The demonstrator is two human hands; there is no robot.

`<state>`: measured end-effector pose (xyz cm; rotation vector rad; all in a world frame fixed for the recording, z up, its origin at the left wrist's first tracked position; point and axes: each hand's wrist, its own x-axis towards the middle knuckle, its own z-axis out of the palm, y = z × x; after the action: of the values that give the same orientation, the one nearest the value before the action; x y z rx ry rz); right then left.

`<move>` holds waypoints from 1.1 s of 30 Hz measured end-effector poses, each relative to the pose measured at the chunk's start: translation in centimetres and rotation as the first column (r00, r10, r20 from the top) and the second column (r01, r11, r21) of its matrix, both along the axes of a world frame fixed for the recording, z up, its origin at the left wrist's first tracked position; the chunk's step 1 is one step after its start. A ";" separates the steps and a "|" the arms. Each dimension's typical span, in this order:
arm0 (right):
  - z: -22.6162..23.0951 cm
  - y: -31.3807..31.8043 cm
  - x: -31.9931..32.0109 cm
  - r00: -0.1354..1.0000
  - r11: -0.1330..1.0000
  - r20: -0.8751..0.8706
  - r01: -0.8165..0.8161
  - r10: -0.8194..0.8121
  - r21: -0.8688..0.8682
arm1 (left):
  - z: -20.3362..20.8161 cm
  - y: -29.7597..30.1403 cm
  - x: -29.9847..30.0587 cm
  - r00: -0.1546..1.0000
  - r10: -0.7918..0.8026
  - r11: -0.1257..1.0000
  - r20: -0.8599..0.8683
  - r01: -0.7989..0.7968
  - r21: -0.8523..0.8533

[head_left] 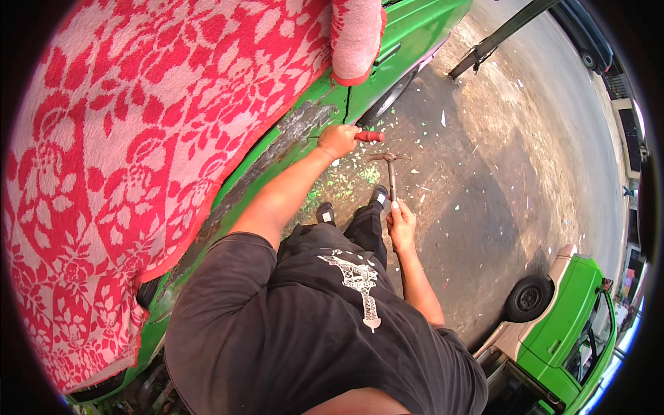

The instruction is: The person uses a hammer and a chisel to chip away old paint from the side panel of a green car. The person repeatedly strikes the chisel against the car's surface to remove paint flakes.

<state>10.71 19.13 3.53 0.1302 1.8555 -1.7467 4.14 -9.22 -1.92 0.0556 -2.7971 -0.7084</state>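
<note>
My left hand (337, 142) is closed around a red-handled screwdriver (370, 137), its butt end sticking out to the right. The thin shaft points left at the green car body (272, 166), where paint is stripped to a rough grey patch (302, 124); whether the tip touches the metal I cannot tell. In my right hand (402, 225) is a hammer (392, 181), gripped by the handle. Its head is up, just below and right of the screwdriver's butt, with a gap between them.
A red and pink floral blanket (138, 152) covers the car's upper part at left. Paint chips (339, 183) litter the ground around my shoes (379, 196). A post (498, 38) stands at upper right. Another green vehicle (564, 318) is at lower right, beside a black wheel (530, 299).
</note>
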 end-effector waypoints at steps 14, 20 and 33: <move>2.7 0.3 -1.3 0.968 0.967 0.163 0.213 -0.189 -0.141 | 1.0 0.0 2.8 0.991 -0.077 0.997 -0.114 0.075 -0.020; 2.9 1.0 -0.8 0.963 0.967 0.180 0.224 -0.200 -0.124 | 1.7 0.0 2.8 0.949 -0.116 0.991 -0.293 0.129 0.028; 4.1 1.8 0.7 0.975 0.972 0.149 0.185 -0.163 -0.146 | 2.7 -0.6 7.3 0.969 -0.171 0.956 -0.177 0.206 0.207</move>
<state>11.39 20.88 7.64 0.3503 1.6421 -1.9465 11.40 -9.79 0.77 -0.2206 -2.5829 -1.0246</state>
